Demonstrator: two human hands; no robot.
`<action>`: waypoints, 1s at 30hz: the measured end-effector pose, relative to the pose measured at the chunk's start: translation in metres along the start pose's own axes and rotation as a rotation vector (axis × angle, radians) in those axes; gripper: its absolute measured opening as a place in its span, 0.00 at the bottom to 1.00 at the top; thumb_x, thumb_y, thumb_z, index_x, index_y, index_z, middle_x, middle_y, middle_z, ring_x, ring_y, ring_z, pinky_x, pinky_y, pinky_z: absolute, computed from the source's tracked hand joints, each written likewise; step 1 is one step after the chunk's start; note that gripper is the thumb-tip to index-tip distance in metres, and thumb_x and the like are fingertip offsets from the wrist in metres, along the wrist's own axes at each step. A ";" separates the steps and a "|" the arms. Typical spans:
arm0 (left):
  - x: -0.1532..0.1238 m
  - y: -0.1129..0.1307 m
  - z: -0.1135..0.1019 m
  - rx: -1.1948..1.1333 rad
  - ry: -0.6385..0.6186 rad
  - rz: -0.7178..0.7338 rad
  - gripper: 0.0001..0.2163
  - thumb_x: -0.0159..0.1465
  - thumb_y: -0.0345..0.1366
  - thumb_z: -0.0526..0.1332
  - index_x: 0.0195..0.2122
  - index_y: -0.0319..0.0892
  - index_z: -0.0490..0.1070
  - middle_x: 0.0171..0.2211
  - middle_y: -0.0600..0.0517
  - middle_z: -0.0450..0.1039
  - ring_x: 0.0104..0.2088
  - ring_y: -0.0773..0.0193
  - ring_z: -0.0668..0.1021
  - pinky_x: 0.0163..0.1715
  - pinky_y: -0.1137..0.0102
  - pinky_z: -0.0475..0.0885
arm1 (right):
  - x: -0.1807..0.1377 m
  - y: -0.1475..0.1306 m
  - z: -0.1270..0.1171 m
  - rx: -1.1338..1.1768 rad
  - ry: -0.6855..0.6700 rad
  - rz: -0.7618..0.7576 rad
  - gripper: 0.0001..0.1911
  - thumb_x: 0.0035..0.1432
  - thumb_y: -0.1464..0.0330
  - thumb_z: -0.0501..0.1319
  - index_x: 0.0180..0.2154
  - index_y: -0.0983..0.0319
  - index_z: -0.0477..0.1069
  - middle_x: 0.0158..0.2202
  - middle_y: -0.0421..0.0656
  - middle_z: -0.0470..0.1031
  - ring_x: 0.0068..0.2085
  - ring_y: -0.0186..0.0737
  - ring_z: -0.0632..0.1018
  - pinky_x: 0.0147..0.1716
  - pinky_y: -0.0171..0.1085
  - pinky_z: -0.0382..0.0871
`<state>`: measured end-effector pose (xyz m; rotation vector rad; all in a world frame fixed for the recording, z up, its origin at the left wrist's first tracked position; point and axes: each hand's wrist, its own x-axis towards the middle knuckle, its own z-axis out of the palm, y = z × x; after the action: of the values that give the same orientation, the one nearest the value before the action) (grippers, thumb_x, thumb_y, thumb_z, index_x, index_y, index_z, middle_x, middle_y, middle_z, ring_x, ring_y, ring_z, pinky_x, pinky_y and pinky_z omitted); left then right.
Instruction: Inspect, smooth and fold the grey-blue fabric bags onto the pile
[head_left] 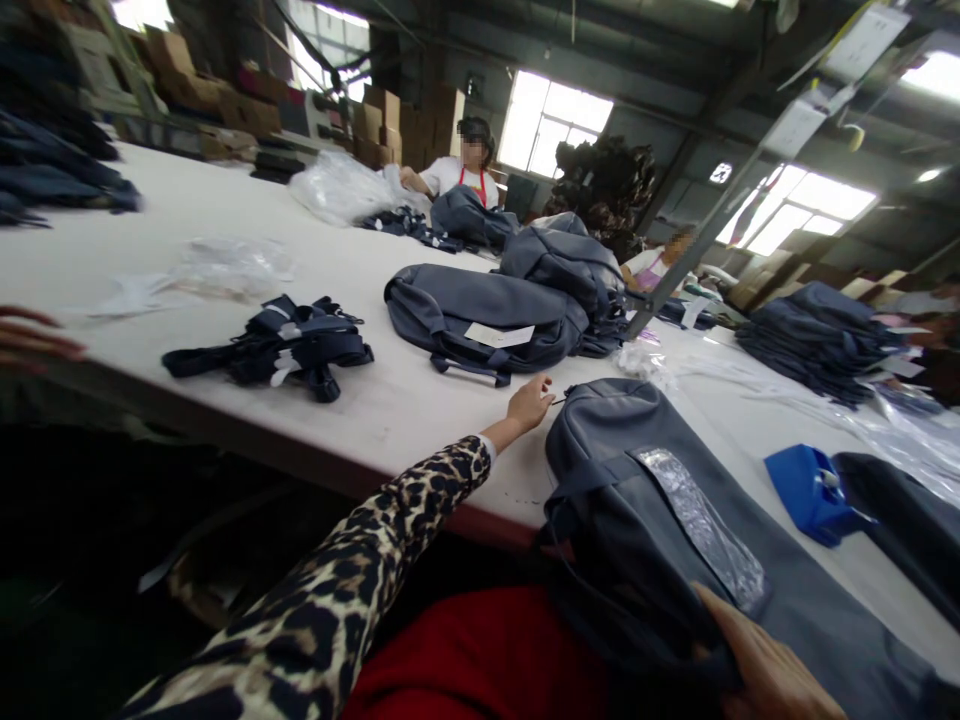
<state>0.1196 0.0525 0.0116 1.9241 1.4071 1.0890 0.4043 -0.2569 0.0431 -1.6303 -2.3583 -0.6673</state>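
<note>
A dark blue-grey duffel bag (675,420) lies at the table's front edge, with a clear plastic window (701,525) and a webbing strap on its side. My left hand (531,403), in a leopard-print sleeve, is at the bag's far left end. Its fingers are closed on a thin dark zipper pull that sticks out from the bag. Low in the view, my right hand (772,655) grips the near side of the same bag by its strap and fabric; most of its fingers are hidden.
Several finished-looking bags (487,310) are piled beyond my left hand. Bundled dark straps (281,345) lie to the left. A blue plastic holder (814,490) sits right of the bag. A slanted metal post (690,245) rises from the table. Other people work across it; a co-worker's hand (37,335) shows far left.
</note>
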 end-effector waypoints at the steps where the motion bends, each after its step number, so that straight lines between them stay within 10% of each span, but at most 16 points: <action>1: -0.007 0.006 -0.003 0.000 0.018 0.044 0.17 0.65 0.30 0.58 0.55 0.40 0.66 0.53 0.43 0.72 0.49 0.59 0.77 0.52 0.63 0.70 | 0.007 -0.001 0.003 0.005 0.007 -0.001 0.24 0.60 0.72 0.53 0.58 0.58 0.63 0.47 0.44 0.79 0.42 0.45 0.81 0.39 0.38 0.73; 9: -0.072 0.024 -0.002 0.223 -0.383 0.844 0.27 0.58 0.21 0.56 0.58 0.47 0.66 0.64 0.48 0.62 0.65 0.57 0.63 0.64 0.56 0.55 | 0.044 -0.042 0.042 0.072 -0.213 0.151 0.32 0.46 0.79 0.59 0.56 0.63 0.65 0.54 0.51 0.74 0.53 0.51 0.75 0.50 0.44 0.70; 17: -0.121 0.028 0.005 -0.123 0.051 0.428 0.19 0.60 0.25 0.57 0.53 0.43 0.64 0.53 0.45 0.68 0.55 0.57 0.70 0.57 0.59 0.66 | 0.053 -0.044 0.024 0.137 -0.266 0.332 0.27 0.45 0.83 0.54 0.46 0.56 0.69 0.45 0.40 0.76 0.46 0.40 0.76 0.38 0.34 0.67; 22: -0.159 0.038 0.009 -0.292 0.042 0.334 0.08 0.63 0.27 0.55 0.42 0.43 0.68 0.43 0.48 0.71 0.48 0.61 0.73 0.51 0.64 0.70 | 0.070 -0.057 0.025 0.064 -0.231 0.323 0.24 0.46 0.83 0.57 0.46 0.59 0.66 0.45 0.44 0.77 0.44 0.42 0.77 0.36 0.35 0.65; 30: -0.063 0.069 -0.014 0.310 -0.500 0.851 0.23 0.61 0.32 0.66 0.57 0.48 0.66 0.62 0.48 0.64 0.62 0.54 0.64 0.61 0.59 0.56 | 0.093 -0.044 0.000 0.109 -0.322 0.335 0.21 0.45 0.85 0.54 0.40 0.60 0.68 0.36 0.41 0.78 0.35 0.38 0.77 0.29 0.33 0.58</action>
<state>0.1359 -0.0302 0.0540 2.8780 0.4792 0.6204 0.3295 -0.1923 0.0695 -2.1446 -2.1847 -0.2204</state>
